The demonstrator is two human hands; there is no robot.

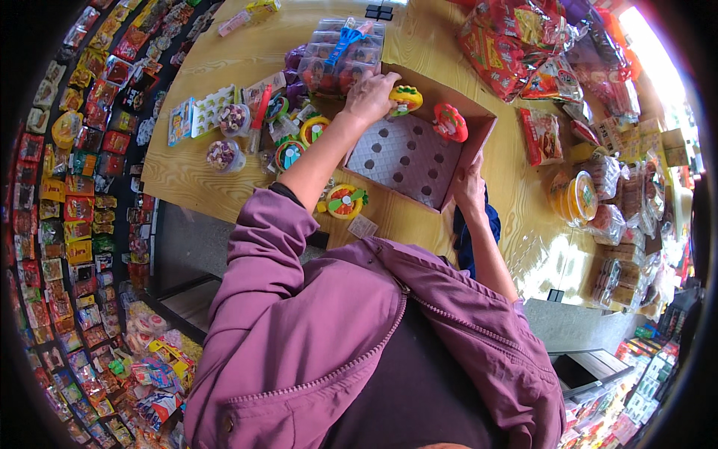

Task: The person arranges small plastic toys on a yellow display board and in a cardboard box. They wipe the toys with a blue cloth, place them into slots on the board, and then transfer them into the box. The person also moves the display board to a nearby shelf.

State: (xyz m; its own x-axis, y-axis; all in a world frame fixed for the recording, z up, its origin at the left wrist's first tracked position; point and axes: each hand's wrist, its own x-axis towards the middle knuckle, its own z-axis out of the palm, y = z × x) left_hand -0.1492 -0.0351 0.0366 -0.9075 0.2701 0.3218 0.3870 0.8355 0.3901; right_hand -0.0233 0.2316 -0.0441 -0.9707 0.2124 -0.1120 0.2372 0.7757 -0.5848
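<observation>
My left hand (371, 96) reaches over the far left corner of a shallow cardboard box (483, 134). Its fingers curl around a yellow fruit-shaped plastic toy (407, 101), though the grip itself is partly hidden. A red strawberry-shaped toy (450, 122) leans inside against the right wall. The grey patterned box floor (392, 151) has several dark round holes. My right hand (471, 188) grips the box's near right side. Left of the box lie toy hand fans with green blades, including a yellow-rimmed one (345, 202) near the table edge.
Clear plastic cases with a blue strap (345, 47) stand behind the box. Lidded cups (225, 156) sit leftward. Red snack bags (510, 50) and packaged foods (622, 202) fill the right side. Packed snack shelves (84, 185) line the left.
</observation>
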